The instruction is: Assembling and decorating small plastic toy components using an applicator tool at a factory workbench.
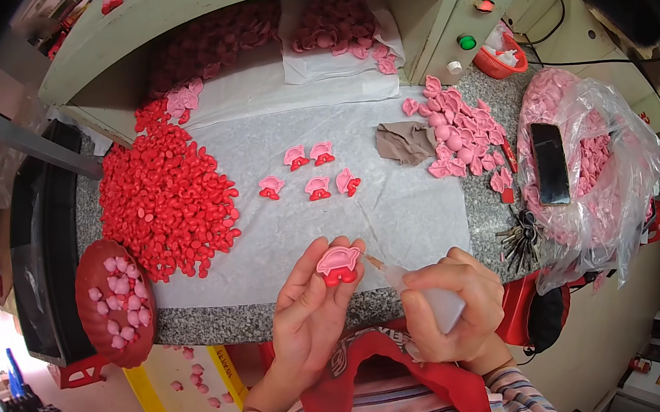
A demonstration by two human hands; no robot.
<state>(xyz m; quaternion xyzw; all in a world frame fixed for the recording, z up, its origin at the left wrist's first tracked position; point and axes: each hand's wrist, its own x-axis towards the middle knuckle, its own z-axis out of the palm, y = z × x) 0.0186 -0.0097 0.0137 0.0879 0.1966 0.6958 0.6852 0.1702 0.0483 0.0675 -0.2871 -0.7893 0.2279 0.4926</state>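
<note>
Grey counter [221, 324], its front edge curving across the lower middle; white paper [276, 233] spreads open between a red heap [165, 201] at left and pink pieces [465, 130] at right. By that edge, lower centre, the right hand [464, 305] grips a bottle [446, 307], its nozzle [375, 263] just beside the pink-and-red figure [339, 263] the left hand [305, 324] pinches. Five similar figures [317, 184] lie further up, mid-frame.

Phone: black smartphone [550, 163], lying on a clear plastic bag [632, 181]
Keys: bunch of keys [521, 242] on the speckled counter [482, 224]
Rag: creased grey-brown cloth [405, 142] on white paper [263, 235]
Panel: red light [485, 5] above a green button [466, 42], white knob [454, 68] lowest
Basket: small red basket [488, 65] beside the panel
Cord: black cable [609, 60], right of the basket
</note>
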